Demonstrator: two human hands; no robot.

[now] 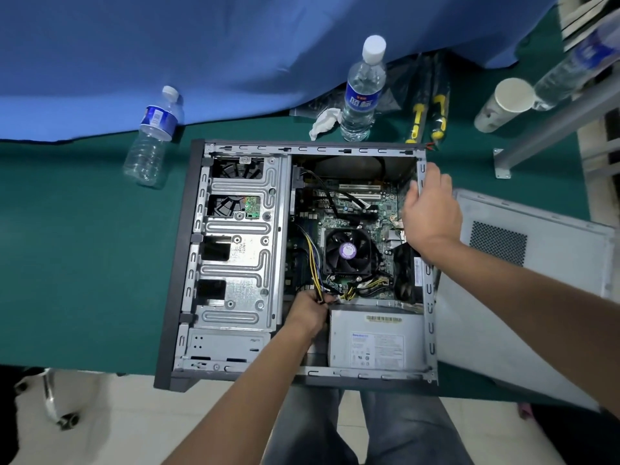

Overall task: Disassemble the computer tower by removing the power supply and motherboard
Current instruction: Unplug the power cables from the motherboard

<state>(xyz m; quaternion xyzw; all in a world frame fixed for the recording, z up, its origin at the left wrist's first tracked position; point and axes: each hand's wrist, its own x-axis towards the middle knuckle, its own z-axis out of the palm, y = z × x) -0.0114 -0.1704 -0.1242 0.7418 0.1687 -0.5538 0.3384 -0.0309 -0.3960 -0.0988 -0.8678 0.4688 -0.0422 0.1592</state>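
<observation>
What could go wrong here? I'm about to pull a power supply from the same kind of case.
The left hand grips the cable bundle, not a plug; tugging could strain wires or motherboard sockets. Cables run close by the CPU fan and may snag. The right hand holds the case's bare metal edge, which might cut if the case jerks.
</observation>
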